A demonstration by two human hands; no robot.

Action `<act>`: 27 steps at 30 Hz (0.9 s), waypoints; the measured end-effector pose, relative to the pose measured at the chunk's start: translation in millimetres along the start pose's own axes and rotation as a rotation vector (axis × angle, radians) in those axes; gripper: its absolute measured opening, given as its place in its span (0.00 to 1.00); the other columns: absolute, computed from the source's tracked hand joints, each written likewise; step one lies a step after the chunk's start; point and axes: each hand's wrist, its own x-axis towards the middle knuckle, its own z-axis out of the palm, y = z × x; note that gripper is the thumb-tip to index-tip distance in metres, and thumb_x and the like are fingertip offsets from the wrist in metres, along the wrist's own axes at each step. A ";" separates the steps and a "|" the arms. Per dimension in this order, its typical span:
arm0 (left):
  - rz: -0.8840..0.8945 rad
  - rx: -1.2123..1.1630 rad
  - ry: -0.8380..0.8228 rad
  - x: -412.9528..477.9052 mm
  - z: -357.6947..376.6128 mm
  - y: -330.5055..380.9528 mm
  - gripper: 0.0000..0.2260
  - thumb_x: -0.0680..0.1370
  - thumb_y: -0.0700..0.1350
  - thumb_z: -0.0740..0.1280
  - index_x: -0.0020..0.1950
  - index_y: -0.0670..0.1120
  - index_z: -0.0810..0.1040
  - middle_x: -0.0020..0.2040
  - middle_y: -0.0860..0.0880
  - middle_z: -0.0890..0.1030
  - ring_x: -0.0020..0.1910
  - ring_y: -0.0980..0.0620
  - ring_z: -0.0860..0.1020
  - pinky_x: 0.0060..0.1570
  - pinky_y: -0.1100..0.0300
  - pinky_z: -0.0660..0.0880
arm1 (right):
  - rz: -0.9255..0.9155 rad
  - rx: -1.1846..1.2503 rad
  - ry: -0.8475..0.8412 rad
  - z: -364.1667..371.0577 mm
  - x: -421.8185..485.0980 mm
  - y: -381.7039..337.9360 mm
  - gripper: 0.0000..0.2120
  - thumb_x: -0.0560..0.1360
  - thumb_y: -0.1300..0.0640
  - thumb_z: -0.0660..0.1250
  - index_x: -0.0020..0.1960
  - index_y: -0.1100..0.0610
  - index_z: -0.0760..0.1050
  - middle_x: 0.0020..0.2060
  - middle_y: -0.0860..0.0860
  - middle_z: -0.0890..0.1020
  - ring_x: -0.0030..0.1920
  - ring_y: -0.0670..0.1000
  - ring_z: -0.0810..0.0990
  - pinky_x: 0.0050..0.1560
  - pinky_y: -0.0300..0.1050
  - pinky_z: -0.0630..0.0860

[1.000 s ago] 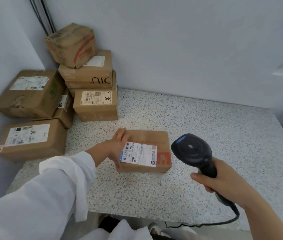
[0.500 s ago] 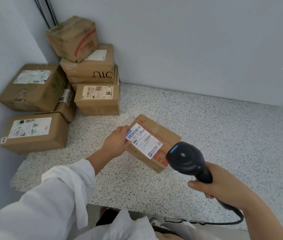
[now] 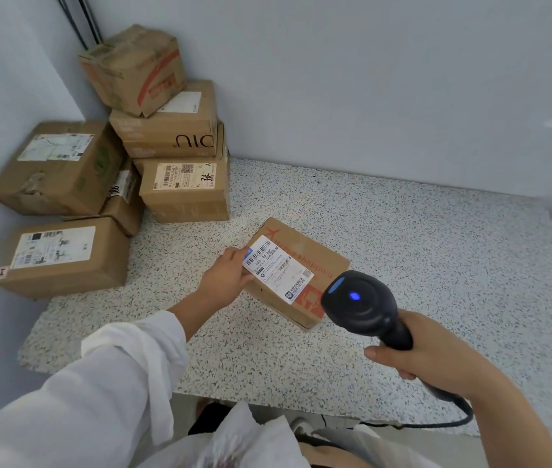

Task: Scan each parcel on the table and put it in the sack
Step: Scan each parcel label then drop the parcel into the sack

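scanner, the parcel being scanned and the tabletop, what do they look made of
The scanner looks like moulded black plastic, matte with a slight sheen. The parcel looks like brown cardboard, dull with creased edges, carrying a white paper label. The tabletop seems speckled stone or a terrazzo-look composite, possibly laminate; the picture cannot settle which.

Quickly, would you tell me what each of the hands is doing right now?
Left hand: holds the labelled parcel by its edge.
Right hand: grips the scanner by its handle.

Parcel sorting room: stacked labelled cartons [image 3: 180, 143] in corner, speckled table [image 3: 403, 251], barcode scanner [image 3: 362, 305].
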 end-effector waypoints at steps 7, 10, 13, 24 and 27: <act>0.009 0.015 -0.018 0.1 -1.5 0.0 0.26 0.80 0.48 0.62 0.75 0.45 0.58 0.71 0.46 0.64 0.66 0.48 0.68 0.58 0.53 0.73 | -0.007 0.028 0.015 2.1 0.2 -2.0 0.12 0.72 0.55 0.71 0.37 0.48 0.69 0.21 0.38 0.75 0.23 0.39 0.72 0.29 0.31 0.70; 0.020 0.023 -0.030 0.4 -2.9 -1.0 0.26 0.80 0.49 0.62 0.75 0.45 0.58 0.70 0.46 0.63 0.65 0.48 0.70 0.57 0.53 0.74 | 0.000 0.025 0.024 2.3 -0.4 -2.2 0.12 0.72 0.53 0.71 0.38 0.48 0.68 0.21 0.37 0.76 0.23 0.39 0.73 0.30 0.32 0.70; 0.024 0.040 -0.050 2.7 -7.3 -0.2 0.22 0.79 0.50 0.62 0.71 0.45 0.64 0.66 0.45 0.68 0.58 0.47 0.75 0.53 0.55 0.75 | 0.003 0.034 0.044 3.6 -1.6 -2.5 0.11 0.71 0.53 0.72 0.39 0.47 0.68 0.22 0.37 0.76 0.24 0.39 0.73 0.31 0.33 0.71; 0.366 0.396 -0.162 28.3 -36.5 24.5 0.43 0.67 0.68 0.68 0.75 0.48 0.58 0.75 0.45 0.56 0.72 0.44 0.59 0.65 0.47 0.66 | 0.089 0.168 0.170 20.0 -2.5 -11.1 0.12 0.72 0.56 0.71 0.38 0.46 0.68 0.22 0.37 0.76 0.23 0.38 0.73 0.29 0.31 0.70; 0.480 0.638 -0.349 49.6 -33.5 24.9 0.61 0.63 0.69 0.71 0.76 0.44 0.34 0.75 0.41 0.32 0.74 0.39 0.32 0.70 0.43 0.34 | 0.142 0.247 0.258 32.3 -4.3 -16.2 0.11 0.71 0.57 0.72 0.38 0.49 0.69 0.21 0.40 0.75 0.23 0.40 0.72 0.29 0.32 0.70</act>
